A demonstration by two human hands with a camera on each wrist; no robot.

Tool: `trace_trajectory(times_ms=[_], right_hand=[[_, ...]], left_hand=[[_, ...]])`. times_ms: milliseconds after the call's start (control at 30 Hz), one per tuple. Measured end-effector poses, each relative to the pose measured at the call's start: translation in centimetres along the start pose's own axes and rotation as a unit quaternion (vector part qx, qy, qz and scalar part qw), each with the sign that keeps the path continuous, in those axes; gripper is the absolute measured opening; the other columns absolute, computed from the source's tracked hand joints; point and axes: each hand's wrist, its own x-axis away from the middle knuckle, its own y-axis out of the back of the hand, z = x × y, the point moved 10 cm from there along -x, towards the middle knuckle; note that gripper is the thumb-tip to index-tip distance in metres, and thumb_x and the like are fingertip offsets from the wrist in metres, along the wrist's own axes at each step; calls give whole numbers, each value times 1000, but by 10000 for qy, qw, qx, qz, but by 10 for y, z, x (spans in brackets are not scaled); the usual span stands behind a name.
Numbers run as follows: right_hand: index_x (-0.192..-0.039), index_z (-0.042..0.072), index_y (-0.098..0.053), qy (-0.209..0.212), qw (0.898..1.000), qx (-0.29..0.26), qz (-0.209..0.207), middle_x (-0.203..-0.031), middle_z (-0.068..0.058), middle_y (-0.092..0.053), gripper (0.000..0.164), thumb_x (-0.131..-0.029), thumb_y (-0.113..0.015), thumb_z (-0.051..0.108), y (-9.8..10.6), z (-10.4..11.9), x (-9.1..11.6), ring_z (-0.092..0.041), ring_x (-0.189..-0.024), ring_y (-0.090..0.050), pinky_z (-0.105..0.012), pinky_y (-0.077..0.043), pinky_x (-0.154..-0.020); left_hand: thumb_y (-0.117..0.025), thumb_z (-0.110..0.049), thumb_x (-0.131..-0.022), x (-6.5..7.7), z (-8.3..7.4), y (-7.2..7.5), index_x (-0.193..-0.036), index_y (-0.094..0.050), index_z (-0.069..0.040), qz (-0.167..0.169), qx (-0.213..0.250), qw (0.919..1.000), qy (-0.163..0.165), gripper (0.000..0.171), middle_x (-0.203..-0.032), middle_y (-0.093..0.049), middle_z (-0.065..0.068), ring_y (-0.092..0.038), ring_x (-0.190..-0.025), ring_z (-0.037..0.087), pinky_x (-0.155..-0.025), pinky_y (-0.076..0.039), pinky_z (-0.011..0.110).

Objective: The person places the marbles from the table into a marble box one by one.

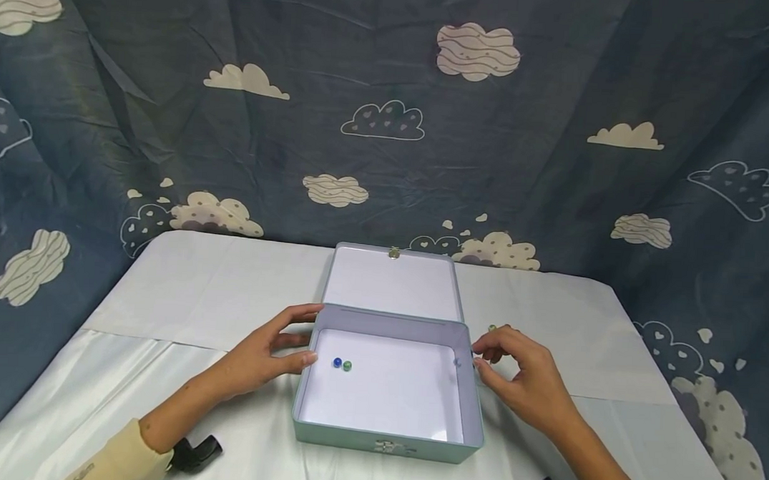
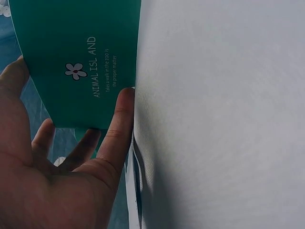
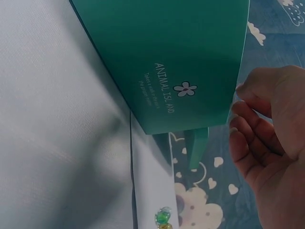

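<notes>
An open green metal box (image 1: pixel 385 446) with a pale inside lies on the white cloth, its hinged lid (image 1: pixel 392 283) folded back. A blue marble (image 1: pixel 337 362) and a green marble (image 1: pixel 347 366) lie inside, near the left wall. My left hand (image 1: pixel 266 353) spreads along the box's left side, thumb at the rim and fingers against the outer wall. Near the right rim is my right hand (image 1: pixel 527 371), fingers loosely bent; whether it grips the rim is unclear. Behind it, a green marble (image 3: pixel 162 215) and a yellowish marble (image 3: pixel 165 226) lie outside the box.
White cloth (image 1: pixel 241 284) covers the table. A dark blue curtain (image 1: pixel 311 151) with cloud prints hangs behind and along both sides. A metal clasp (image 1: pixel 385 446) is on the box's front, and a catch (image 1: pixel 394 252) sits on the lid's far edge.
</notes>
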Motion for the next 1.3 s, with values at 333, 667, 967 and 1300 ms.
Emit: trace_trajectory(times_ms=[333,667,967,1300], right_hand=[[-105,18,-75,22,10000,77,2,-100,13,-70,37,-81,-86,-8,1,-1,-1,-11,-84,-64,-14,-53,-77],[-106,14,-74,59,9996,241,-97,-100,8,-71,36,-81,-85,-10,8,-12,-2,-13,-83,-62,-13,-52,-77],[-107,10,-74,-110,9978,605,-235,-103,5,-71,37,-80,-84,-13,13,-38,-1,-14,-84,-63,-14,-52,-76],[-110,6,-75,-613,9922,1062,-238,-103,-5,-71,34,-81,-83,-11,13,-71,4,-19,-85,-63,-22,-56,-74]], left_hand=[[-78,-27,-100,0,1,1,-163,-36,-37,-12,-76,10000,13,76,-167,-36,7,-50,-144,42,-92,-63,34],[-78,-26,-100,-1,-2,0,-162,-37,-39,23,-49,10000,-35,76,-167,-37,5,-50,-145,42,-92,-63,34],[-78,-27,-100,0,0,1,-163,-36,-38,5,-82,10000,-5,76,-167,-37,6,-50,-145,42,-92,-63,34],[-78,-28,-100,1,2,2,-162,-37,-41,-14,-98,9999,77,76,-167,-36,6,-49,-145,42,-92,-63,34]])
